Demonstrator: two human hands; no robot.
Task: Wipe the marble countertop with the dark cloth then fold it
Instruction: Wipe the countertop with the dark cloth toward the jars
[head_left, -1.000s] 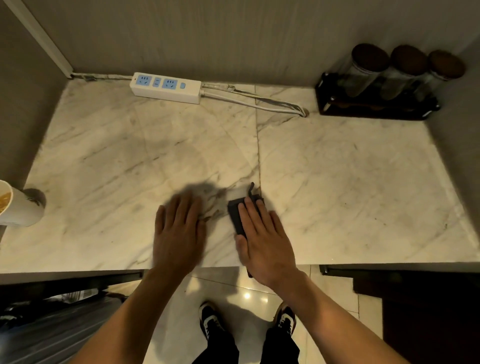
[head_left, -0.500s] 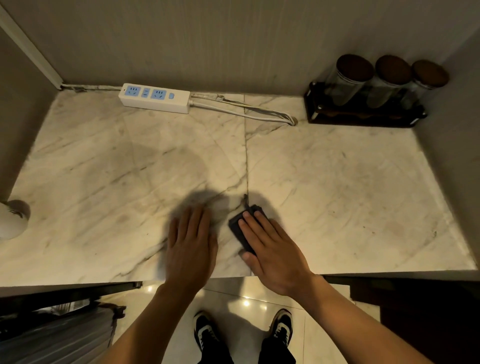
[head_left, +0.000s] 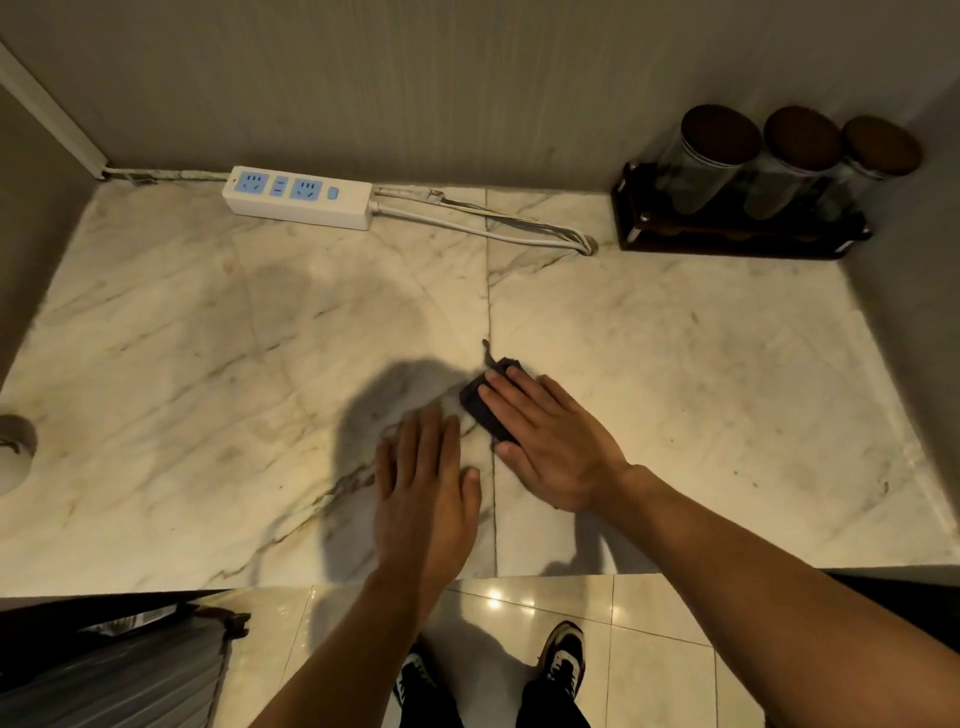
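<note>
The dark cloth (head_left: 480, 405) lies folded small on the marble countertop (head_left: 208, 338), near the seam between the two slabs. My right hand (head_left: 545, 441) presses flat on top of it, fingers together, covering most of it; only the cloth's far-left edge and a loose thread show. My left hand (head_left: 423, 488) rests flat on the bare marble just left of the cloth, fingers extended, holding nothing.
A white power strip (head_left: 298, 196) with its cable (head_left: 493, 228) lies along the back wall. A dark rack with three lidded jars (head_left: 753, 197) stands at the back right. A white cup (head_left: 13, 457) sits at the left edge. The counter's front edge runs below my hands.
Both hands have slid farther from the counter's front edge. The right hand has kept pressing on the folded cloth and moved it along with it.
</note>
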